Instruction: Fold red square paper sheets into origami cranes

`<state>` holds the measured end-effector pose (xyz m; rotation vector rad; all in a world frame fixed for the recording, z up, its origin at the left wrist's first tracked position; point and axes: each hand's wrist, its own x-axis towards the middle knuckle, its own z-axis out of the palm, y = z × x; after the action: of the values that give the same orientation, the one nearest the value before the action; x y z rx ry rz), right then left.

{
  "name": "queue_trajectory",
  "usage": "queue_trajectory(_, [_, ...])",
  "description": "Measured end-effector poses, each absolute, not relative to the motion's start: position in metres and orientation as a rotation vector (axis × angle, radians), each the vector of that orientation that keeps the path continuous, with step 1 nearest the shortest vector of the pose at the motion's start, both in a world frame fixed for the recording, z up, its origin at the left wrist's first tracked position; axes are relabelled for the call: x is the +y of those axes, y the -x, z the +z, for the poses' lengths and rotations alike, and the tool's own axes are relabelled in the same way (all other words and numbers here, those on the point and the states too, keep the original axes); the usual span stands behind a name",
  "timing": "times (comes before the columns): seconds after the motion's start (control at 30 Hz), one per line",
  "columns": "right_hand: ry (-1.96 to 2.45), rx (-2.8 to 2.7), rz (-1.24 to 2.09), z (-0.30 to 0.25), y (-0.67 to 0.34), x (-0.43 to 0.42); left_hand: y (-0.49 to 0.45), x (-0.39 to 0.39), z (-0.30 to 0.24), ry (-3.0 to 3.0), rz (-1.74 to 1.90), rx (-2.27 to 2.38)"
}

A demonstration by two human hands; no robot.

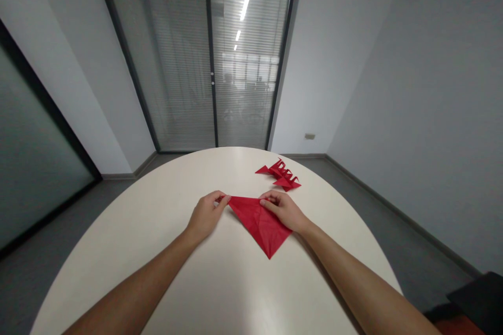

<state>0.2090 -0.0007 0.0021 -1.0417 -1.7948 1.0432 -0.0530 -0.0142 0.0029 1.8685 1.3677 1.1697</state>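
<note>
Red paper triangle (260,221) lies flat on the white table (157,230), its long folded edge running left to right, its tip pointing toward the person; the left hand (205,214) pinches its left corner; the right hand (283,210) presses fingers on its right corner; folded red cranes (281,174) sit just beyond it.

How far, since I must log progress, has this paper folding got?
Done: a few folded red figures lie together at the table's far side. In hand: a red sheet lies flat as a triangle; the left hand pinches its left corner, the right hand rests on its right corner. Left: probably most folds, since the sheet is far from the figures' spiky shape.
</note>
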Motion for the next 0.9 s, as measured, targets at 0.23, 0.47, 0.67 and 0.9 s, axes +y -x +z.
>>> queue_trajectory(0.23, [1.026, -1.718, 1.227, 0.006, -0.204, -0.005, 0.052, -0.018, 0.007, -1.892, 1.194, 1.415])
queue_trajectory(0.47, [1.005, -1.759, 1.301, 0.008, -0.200, -0.010, 0.051, -0.029, 0.015, -2.184, 0.895, 1.437])
queue_trajectory(0.67, [1.010, -1.739, 1.342, 0.005, -0.203, -0.009, 0.051, -0.021, 0.008, -2.013, 0.941, 1.422])
queue_trajectory(0.9, [1.173, -1.886, 1.021, 0.003, -0.208, -0.007, 0.054, -0.018, 0.003, -1.997, 0.899, 1.485])
